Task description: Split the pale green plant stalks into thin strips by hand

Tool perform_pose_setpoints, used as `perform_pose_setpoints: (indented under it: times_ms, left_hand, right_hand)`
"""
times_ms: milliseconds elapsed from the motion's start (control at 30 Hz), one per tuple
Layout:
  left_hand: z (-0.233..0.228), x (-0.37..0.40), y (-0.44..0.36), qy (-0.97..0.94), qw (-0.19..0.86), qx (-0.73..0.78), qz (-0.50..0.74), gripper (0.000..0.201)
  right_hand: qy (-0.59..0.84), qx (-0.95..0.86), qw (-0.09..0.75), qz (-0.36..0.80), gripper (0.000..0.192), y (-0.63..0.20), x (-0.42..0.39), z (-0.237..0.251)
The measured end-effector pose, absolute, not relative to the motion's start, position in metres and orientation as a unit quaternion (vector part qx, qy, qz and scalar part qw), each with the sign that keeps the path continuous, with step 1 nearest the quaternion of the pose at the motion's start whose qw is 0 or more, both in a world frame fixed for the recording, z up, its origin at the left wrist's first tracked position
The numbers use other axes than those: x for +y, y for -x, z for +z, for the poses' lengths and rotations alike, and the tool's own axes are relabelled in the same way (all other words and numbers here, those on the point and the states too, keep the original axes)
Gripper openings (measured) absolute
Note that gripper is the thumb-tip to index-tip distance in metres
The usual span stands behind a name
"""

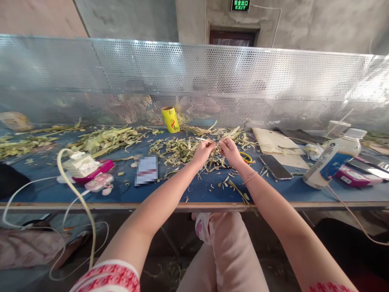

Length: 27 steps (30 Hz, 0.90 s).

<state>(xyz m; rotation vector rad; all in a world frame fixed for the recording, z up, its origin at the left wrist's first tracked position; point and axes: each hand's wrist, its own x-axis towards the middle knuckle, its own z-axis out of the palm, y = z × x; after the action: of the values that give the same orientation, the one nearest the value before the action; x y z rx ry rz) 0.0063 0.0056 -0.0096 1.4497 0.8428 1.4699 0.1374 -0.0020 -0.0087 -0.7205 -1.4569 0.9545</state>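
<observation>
Close together over the blue table, my left hand and my right hand have their fingers pinched on a thin, pale strip of dried plant leaf. One end of the strip pokes out past the left fingers; the part between the hands is too small to make out well. Beneath and around them lies a pile of dry, yellow-green plant strips. Beside my right wrist is a yellow loop, partly hidden, whose kind I cannot tell.
Left stand a yellow cardboard tube, a blurred packet, a tissue pack with cables and more leaf strips. A phone, cardboard and a tilted bottle lie right. A perforated metal screen bounds the back.
</observation>
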Motion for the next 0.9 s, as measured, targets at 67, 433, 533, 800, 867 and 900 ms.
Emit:
perform_pose_setpoints:
  times_ms: [67,433,533,800,867,900]
  left_hand:
    - [-0.008,0.005,-0.007,-0.563,0.467,0.341,0.590,0.013]
    - [0.008,-0.011,-0.002,-0.535,0.586,0.383,0.472,0.017]
    - [0.010,-0.015,-0.004,-0.521,0.605,0.388,0.461,0.018]
    - [0.007,-0.015,-0.007,-0.501,0.609,0.354,0.502,0.016]
    - [0.006,-0.015,-0.008,-0.491,0.615,0.342,0.513,0.015]
    - [0.006,-0.015,-0.008,-0.485,0.617,0.338,0.519,0.015]
  right_hand:
    - [0.307,-0.662,0.580,0.361,0.015,-0.139,-0.002,-0.010]
    - [0.314,-0.768,0.534,0.163,0.009,-0.149,-0.013,-0.004]
    - [0.322,-0.777,0.521,0.145,0.012,-0.149,-0.012,-0.003]
    - [0.345,-0.777,0.511,0.123,0.017,-0.147,-0.009,-0.004]
    - [0.342,-0.776,0.514,0.125,0.015,-0.147,-0.010,-0.003]
    - [0.340,-0.775,0.517,0.127,0.015,-0.147,-0.010,-0.003]
